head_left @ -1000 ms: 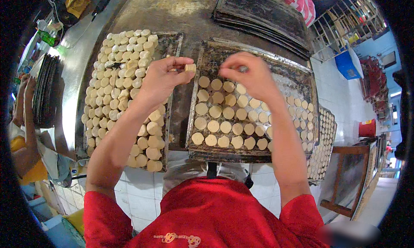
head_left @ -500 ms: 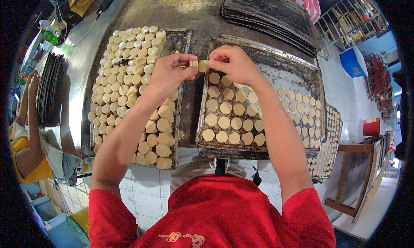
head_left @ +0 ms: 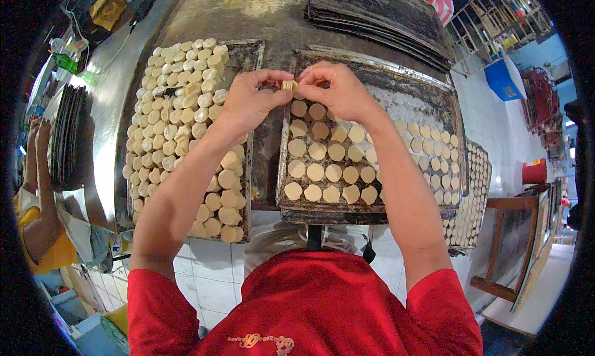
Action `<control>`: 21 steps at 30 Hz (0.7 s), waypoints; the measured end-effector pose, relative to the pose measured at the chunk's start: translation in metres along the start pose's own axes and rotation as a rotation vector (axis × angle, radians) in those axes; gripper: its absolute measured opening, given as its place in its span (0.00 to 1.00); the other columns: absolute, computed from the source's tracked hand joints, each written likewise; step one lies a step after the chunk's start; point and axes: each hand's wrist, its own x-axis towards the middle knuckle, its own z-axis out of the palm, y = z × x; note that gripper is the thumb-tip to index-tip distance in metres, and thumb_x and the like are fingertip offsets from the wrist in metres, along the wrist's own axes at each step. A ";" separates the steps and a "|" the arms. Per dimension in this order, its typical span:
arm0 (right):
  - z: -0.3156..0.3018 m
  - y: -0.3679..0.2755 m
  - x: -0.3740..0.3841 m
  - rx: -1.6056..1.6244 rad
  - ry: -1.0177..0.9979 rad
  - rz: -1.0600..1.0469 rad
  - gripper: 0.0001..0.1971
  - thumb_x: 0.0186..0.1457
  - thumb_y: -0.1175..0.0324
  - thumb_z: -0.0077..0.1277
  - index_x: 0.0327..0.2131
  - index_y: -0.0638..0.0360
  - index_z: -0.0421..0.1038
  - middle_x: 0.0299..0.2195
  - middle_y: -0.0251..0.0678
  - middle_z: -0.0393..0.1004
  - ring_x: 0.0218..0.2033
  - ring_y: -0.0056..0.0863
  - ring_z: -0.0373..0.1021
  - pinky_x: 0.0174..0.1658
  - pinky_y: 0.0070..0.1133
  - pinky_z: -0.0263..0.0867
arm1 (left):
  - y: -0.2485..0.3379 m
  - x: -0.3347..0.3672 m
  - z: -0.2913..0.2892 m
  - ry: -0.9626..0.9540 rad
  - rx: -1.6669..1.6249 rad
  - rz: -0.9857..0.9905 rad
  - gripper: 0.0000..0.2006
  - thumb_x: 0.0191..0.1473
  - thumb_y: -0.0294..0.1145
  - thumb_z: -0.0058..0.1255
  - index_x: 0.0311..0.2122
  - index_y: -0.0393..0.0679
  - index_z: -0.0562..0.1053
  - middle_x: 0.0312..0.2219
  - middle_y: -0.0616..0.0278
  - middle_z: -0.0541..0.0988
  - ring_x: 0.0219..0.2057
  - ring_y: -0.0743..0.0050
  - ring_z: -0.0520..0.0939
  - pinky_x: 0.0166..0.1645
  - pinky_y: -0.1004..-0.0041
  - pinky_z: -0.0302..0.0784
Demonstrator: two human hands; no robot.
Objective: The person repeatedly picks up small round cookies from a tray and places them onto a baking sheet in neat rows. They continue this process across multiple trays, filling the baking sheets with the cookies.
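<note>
Between thumb and fingers, my left hand [head_left: 253, 101] grips a short stack of pale, round dough discs [head_left: 289, 85]. The fingertips of my right hand [head_left: 338, 91] are pinched against the right end of that stack, on its end disc. Both hands are above the gap between two trays, close to the far corner of the right one. On that dark metal baking tray [head_left: 378, 60], flat discs [head_left: 317, 151] lie in spaced rows, some of them hidden under my right forearm. The left tray [head_left: 256, 53] carries many thicker dough pieces [head_left: 180, 117], crowded and partly piled up.
Stacked dark trays [head_left: 378, 15] lie at the far right of the table [head_left: 248, 9]. Another disc-covered tray [head_left: 474, 195] sits lower at the right. More trays [head_left: 68, 133] stand on edge at the left, beside another person's arms [head_left: 42, 164]. A red bucket [head_left: 533, 171] is on the right.
The end disc, seen face-on beside the stack earlier, is now mostly hidden by my right fingertips. My hands are closer together, and the trays sit slightly further left in view.
</note>
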 end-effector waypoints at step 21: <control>-0.019 0.004 -0.017 0.168 0.005 0.051 0.14 0.54 0.61 0.63 0.30 0.64 0.79 0.29 0.39 0.79 0.30 0.29 0.74 0.38 0.27 0.70 | 0.016 0.007 0.024 -0.102 -0.041 -0.040 0.20 0.55 0.27 0.62 0.53 0.35 0.77 0.38 0.62 0.81 0.36 0.81 0.83 0.38 0.80 0.77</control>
